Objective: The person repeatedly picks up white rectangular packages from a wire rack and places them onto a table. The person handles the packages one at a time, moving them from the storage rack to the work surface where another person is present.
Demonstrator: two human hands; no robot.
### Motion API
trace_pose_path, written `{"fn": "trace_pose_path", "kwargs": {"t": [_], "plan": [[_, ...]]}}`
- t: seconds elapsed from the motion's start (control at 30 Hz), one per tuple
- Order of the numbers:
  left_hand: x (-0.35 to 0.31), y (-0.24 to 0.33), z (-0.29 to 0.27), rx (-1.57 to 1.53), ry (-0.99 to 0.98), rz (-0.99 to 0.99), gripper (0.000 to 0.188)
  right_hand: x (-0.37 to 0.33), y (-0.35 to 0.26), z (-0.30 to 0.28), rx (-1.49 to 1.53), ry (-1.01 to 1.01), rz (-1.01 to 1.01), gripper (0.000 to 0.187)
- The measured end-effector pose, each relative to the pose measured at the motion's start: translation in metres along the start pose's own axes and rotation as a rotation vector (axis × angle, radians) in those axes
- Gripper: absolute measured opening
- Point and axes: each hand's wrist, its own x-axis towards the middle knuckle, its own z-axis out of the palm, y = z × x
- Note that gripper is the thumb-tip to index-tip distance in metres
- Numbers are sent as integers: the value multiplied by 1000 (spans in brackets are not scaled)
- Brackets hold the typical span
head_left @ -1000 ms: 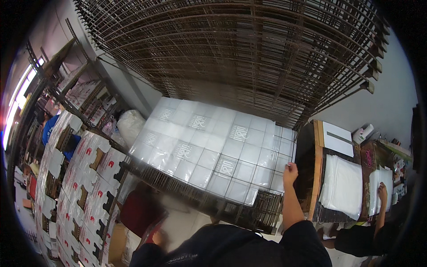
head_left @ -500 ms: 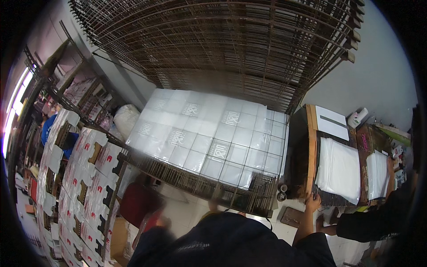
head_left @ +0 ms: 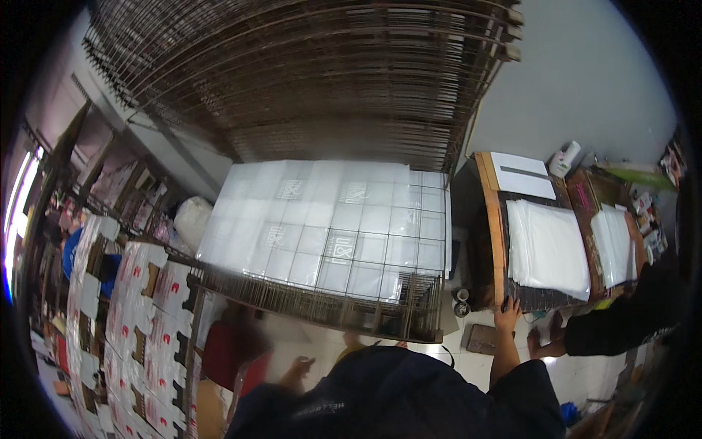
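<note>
My left hand (head_left: 297,372) hangs low beside a red chair (head_left: 252,372), fingers apart, with nothing in it. My right hand (head_left: 508,314) rests on the front edge of a dark wooden table (head_left: 500,241), its fingers spread over the rim. On that table, just beyond the fingers, lies a stack of white sheets (head_left: 548,245). Before me, clear plastic sheets with white print (head_left: 314,219) cover a layer of a wire drying rack (head_left: 431,249). Neither hand touches them.
Many raised wire shelves (head_left: 292,80) hang over the sheets. Stacked printed cartons (head_left: 135,322) stand at the left. At the right, another person's dark sleeve (head_left: 621,314) reaches by a second stack of plastic sheets (head_left: 614,245). Small cans (head_left: 461,301) sit beside the rack.
The view has shifted, so the rack and table sit farther left. My left hand, blurred before, now shows clearly with fingers extended. My right hand stays at the table edge, its fingers more spread.
</note>
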Motion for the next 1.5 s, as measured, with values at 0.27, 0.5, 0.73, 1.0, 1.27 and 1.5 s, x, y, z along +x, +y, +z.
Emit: {"fn": "trace_pose_path", "kwargs": {"t": [0.27,0.5,0.73,1.0,1.27,1.5], "plan": [[-39,54,14,249,-735,338,51,-8,-2,-4,14,-10,-22,64],[-56,51,-17,236,-766,366,52,-16,-11,-21,25,-107,4,74],[-67,28,-27,195,-770,356,53,-15,-4,-10,18,-75,-28,82],[-70,27,2,186,-822,404,54,-14,-3,-15,18,-132,-34,86],[-57,46,-1,194,-886,454,55,-13,-6,-16,5,-151,-23,92],[-36,62,-9,20,-931,709,56,-17,-11,-20,-27,-136,34,93]]}}
